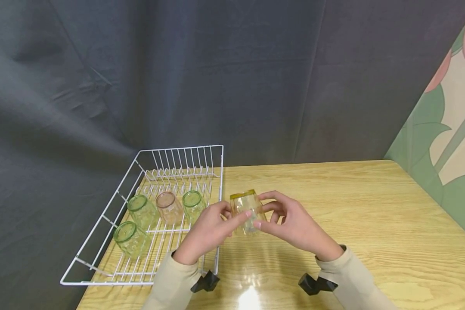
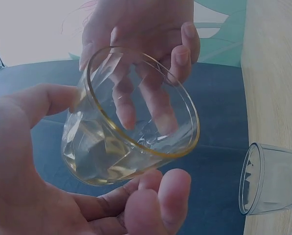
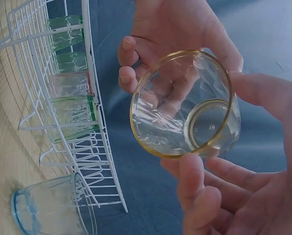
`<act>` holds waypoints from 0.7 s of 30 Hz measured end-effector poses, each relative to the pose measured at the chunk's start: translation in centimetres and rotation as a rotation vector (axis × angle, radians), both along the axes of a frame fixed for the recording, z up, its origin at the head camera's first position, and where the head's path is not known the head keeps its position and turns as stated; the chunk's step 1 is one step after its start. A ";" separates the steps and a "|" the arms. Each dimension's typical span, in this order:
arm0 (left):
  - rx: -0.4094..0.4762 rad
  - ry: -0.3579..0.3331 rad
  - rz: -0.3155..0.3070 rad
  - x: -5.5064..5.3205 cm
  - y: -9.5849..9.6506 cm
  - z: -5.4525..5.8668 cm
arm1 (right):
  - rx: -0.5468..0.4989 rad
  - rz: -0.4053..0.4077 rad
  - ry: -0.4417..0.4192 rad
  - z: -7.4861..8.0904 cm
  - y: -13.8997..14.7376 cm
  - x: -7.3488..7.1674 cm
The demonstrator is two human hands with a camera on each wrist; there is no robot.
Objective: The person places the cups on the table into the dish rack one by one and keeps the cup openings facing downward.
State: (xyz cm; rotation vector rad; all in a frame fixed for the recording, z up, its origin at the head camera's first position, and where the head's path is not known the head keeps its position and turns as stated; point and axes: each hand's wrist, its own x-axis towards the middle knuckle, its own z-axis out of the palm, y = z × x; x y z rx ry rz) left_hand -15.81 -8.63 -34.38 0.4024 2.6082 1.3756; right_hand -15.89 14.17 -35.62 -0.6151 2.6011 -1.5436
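Both hands hold a faceted clear glass (image 1: 241, 206) with a yellow rim, raised in front of me just right of the dish rack. My left hand (image 1: 211, 230) grips its left side, thumb on the wall and fingers on the opposite side. From the right, my right hand (image 1: 290, 224) pinches it between thumb and fingers. Both wrist views look into the glass's tilted, empty mouth. A blue-tinted glass (image 3: 50, 205) stands on the table near the rack; in the left wrist view the same blue-tinted glass (image 2: 270, 178) appears at the right edge.
A white wire dish rack (image 1: 118, 283) stands at the left, holding a pink glass (image 1: 169, 211) and three green ones, including a front green glass (image 1: 133, 243). The wooden table (image 1: 352, 206) extends right. A dark cloth (image 1: 255, 86) hangs behind, and a flower-patterned wall (image 1: 449, 142) borders the right.
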 end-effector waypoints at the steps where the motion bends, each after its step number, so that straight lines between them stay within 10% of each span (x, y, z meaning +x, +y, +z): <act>1: -0.006 0.007 0.002 0.0 0.0 0.0 | 0.000 0.002 -0.003 0.0 0.0 0.0; 21: -0.016 0.010 -0.002 0.1 0.1 -0.2 | 0.011 0.040 -0.005 -0.2 -0.1 0.3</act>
